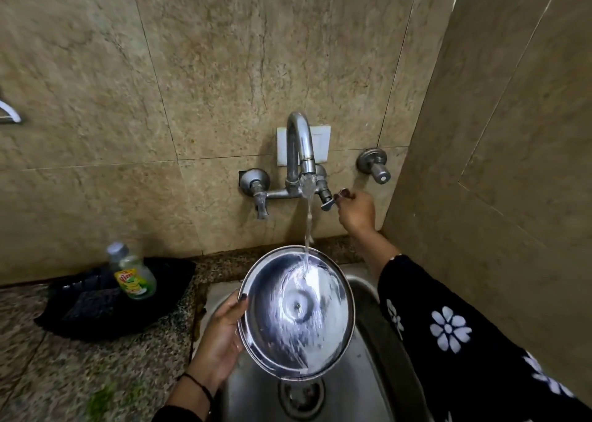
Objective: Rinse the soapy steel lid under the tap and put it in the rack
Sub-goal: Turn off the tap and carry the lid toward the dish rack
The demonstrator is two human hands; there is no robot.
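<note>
Over steel sink (368, 288), stone-tiled wall (192, 69) behind

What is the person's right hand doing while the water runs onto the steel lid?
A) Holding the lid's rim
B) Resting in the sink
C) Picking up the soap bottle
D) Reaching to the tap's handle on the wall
D: the right hand is up at the tap handle on the wall, while the left hand alone holds the steel lid by its rim under the stream.
</note>
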